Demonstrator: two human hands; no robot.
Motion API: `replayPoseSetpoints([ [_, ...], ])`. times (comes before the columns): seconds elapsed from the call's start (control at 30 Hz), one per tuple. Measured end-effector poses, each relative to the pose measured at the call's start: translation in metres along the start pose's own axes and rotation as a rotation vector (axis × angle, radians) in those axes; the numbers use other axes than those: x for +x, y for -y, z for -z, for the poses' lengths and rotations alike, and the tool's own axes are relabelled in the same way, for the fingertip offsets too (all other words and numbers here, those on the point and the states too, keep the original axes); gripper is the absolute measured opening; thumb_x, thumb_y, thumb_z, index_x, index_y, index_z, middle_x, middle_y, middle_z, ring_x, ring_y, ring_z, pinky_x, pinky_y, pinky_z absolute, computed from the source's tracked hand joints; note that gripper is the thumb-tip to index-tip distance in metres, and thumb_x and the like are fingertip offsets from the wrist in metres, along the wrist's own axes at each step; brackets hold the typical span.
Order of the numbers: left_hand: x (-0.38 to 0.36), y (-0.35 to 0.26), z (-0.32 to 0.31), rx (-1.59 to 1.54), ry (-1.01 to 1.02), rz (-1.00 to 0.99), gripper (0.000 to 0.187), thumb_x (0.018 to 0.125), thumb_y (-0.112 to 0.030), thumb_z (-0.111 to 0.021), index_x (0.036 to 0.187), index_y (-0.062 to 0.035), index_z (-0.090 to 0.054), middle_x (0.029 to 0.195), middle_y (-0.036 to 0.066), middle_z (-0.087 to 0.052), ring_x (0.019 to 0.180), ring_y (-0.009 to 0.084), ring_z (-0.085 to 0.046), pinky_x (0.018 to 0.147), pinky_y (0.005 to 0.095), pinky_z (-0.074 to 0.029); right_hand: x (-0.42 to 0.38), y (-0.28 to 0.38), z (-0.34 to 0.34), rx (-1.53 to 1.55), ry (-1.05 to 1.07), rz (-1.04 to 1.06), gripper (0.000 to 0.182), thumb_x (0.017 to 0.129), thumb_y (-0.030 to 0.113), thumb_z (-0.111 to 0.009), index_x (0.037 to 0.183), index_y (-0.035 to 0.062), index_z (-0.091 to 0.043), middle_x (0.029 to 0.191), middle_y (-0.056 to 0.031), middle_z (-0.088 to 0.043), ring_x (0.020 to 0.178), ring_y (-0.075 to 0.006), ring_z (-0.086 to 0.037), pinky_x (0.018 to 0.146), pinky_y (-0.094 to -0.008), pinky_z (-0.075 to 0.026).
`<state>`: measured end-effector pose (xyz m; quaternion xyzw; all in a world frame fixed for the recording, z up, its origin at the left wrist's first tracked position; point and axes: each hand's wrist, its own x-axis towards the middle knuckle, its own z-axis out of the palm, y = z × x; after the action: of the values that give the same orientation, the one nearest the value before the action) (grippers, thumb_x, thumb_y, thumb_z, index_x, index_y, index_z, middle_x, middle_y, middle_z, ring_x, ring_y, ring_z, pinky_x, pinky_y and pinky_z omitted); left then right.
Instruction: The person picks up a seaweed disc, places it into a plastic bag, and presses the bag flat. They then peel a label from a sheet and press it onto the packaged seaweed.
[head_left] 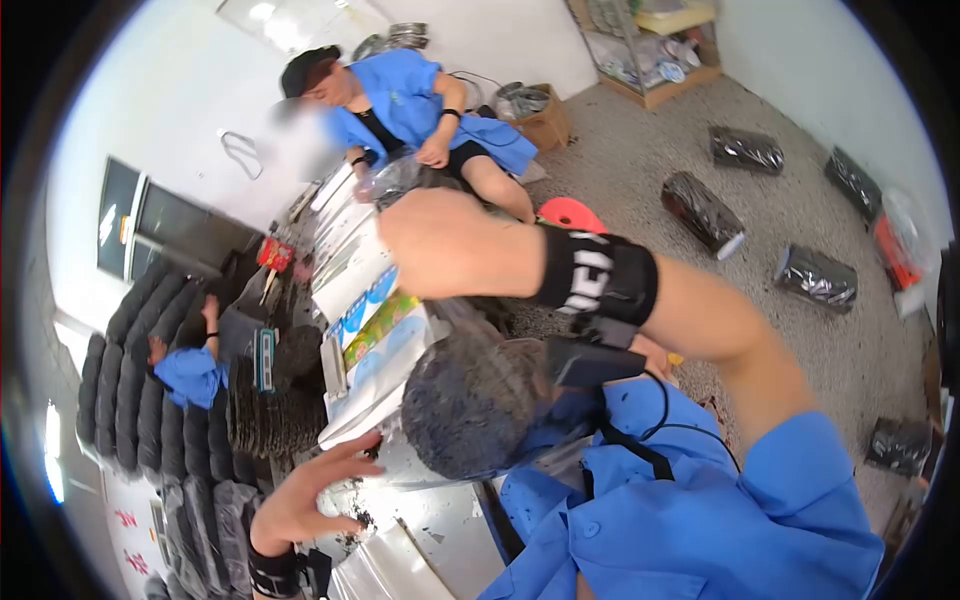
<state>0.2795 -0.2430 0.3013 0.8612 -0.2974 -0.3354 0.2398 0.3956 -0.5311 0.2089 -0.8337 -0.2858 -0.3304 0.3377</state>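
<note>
In front of my chest lies a thick round bundle (470, 405) of dark, flaky, pressed material, its flat end turned towards the left. Clear plastic film (475, 325) shows around it. My right hand (435, 240), smeared by motion, is raised past the bundle's upper side, above the film. Its fingers are hidden, so I cannot see what they hold. My left hand (310, 500) has its fingers spread and nothing in them, over the metal tabletop (455, 515), left of the bundle. Dark crumbs lie near it.
A co-worker (415, 115) in blue sits across with clear plastic in their hands; another person (195, 375) is by stacked black bundles (150, 390). A green-framed scale (265, 360) stands beside dark sheets (265, 425). Printed bags (375, 335) cover the table. Wrapped bundles (700, 215) lie on the floor.
</note>
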Motion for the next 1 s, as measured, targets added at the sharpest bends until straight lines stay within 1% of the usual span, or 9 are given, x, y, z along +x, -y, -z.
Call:
replayPoseSetpoints([
  [0.1, -0.021, 0.016, -0.026, 0.744, -0.186, -0.104, 0.019, 0.068, -0.011, -0.077, 0.085, -0.0119, -0.069, 0.125, 0.006, -0.062, 0.127, 0.0335, -0.048, 0.107, 0.0531, -0.031, 0.006, 0.018, 0.03, -0.137, 0.184, -0.045, 0.018, 0.058, 0.013, -0.062, 0.064, -0.0033, -0.064, 0.063, -0.0225, -0.061, 0.062, -0.0393, -0.064, 0.057, -0.0457, -0.052],
  [0.17, -0.037, 0.01, -0.016, 0.789, -0.462, -0.205, 0.012, 0.064, -0.01, -0.078, 0.072, -0.0108, -0.068, 0.115, 0.002, -0.067, 0.127, 0.0324, -0.05, 0.107, 0.0564, -0.03, 0.01, 0.027, 0.041, -0.114, 0.11, -0.045, 0.018, 0.059, 0.012, -0.061, 0.062, -0.0049, -0.061, 0.061, -0.0237, -0.059, 0.06, -0.0407, -0.062, 0.056, -0.0471, -0.05],
  [0.37, -0.035, 0.031, -0.018, 0.343, -0.897, -0.277, 0.025, 0.066, -0.005, -0.078, 0.087, -0.0043, -0.066, 0.127, 0.017, -0.056, 0.124, 0.0371, -0.05, 0.104, 0.044, -0.039, -0.007, 0.046, 0.065, -0.264, 0.278, -0.062, 0.015, 0.068, 0.016, -0.061, 0.064, 0.0011, -0.064, 0.06, -0.0181, -0.059, 0.057, -0.0353, -0.059, 0.056, -0.0401, -0.047],
  [0.47, -0.03, 0.131, -0.028, 0.055, -1.226, -0.296, 0.024, 0.068, 0.001, -0.077, 0.089, -0.0025, -0.064, 0.12, 0.016, -0.059, 0.113, 0.0266, -0.056, 0.095, 0.0353, -0.044, -0.025, 0.046, 0.06, -0.112, 0.221, -0.171, 0.015, 0.068, 0.014, -0.061, 0.065, -0.0009, -0.063, 0.058, -0.0174, -0.059, 0.053, -0.0315, -0.06, 0.054, -0.0366, -0.048],
  [0.53, -0.011, 0.197, -0.075, -0.251, -1.093, -0.141, 0.016, 0.074, 0.004, -0.072, 0.087, -0.0033, -0.067, 0.111, 0.01, -0.063, 0.111, 0.0216, -0.056, 0.096, 0.0333, -0.043, -0.025, 0.05, 0.065, -0.113, 0.249, -0.215, 0.015, 0.069, 0.013, -0.061, 0.066, -0.0022, -0.063, 0.056, -0.0167, -0.058, 0.051, -0.0289, -0.059, 0.053, -0.0352, -0.047],
  [0.67, 0.056, 0.18, -0.141, -0.721, -1.079, -0.452, 0.033, 0.076, 0.004, -0.072, 0.107, 0.0003, -0.062, 0.118, 0.011, -0.059, 0.112, 0.0197, -0.056, 0.102, 0.0319, -0.041, -0.018, 0.06, 0.06, -0.109, 0.284, -0.224, 0.015, 0.07, 0.012, -0.061, 0.068, -0.0033, -0.063, 0.054, -0.0159, -0.057, 0.048, -0.0247, -0.059, 0.051, -0.0339, -0.046],
  [0.77, 0.104, 0.173, -0.138, -0.879, -1.109, -0.36, 0.036, 0.077, 0.004, -0.072, 0.11, 0.0009, -0.058, 0.121, 0.011, -0.057, 0.112, 0.0173, -0.055, 0.1, 0.0293, -0.042, -0.014, 0.066, 0.053, -0.036, 0.316, -0.257, 0.016, 0.073, 0.012, -0.061, 0.067, -0.0034, -0.062, 0.05, -0.0124, -0.056, 0.047, -0.0172, -0.059, 0.049, -0.0301, -0.045],
  [0.9, 0.122, 0.165, -0.128, -0.923, -1.19, -0.305, 0.022, 0.084, 0.002, -0.069, 0.103, 0.0003, -0.058, 0.11, 0.006, -0.06, 0.102, 0.0114, -0.055, 0.092, 0.0262, -0.044, -0.019, 0.052, 0.059, -0.029, 0.315, -0.284, 0.016, 0.08, 0.012, -0.063, 0.073, -0.0027, -0.064, 0.054, -0.0067, -0.06, 0.048, -0.0117, -0.059, 0.048, -0.0259, -0.045],
  [1.0, 0.131, 0.163, -0.125, -0.565, -1.216, -0.271, 0.015, 0.082, 0.0, -0.07, 0.094, -0.0008, -0.061, 0.091, 0.007, -0.063, 0.087, 0.0169, -0.058, 0.081, 0.0281, -0.046, -0.024, 0.042, 0.064, 0.474, 0.357, -0.61, 0.014, 0.085, 0.011, -0.064, 0.082, -0.0025, -0.066, 0.07, -0.0051, -0.067, 0.057, -0.0098, -0.062, 0.054, -0.0241, -0.049],
])
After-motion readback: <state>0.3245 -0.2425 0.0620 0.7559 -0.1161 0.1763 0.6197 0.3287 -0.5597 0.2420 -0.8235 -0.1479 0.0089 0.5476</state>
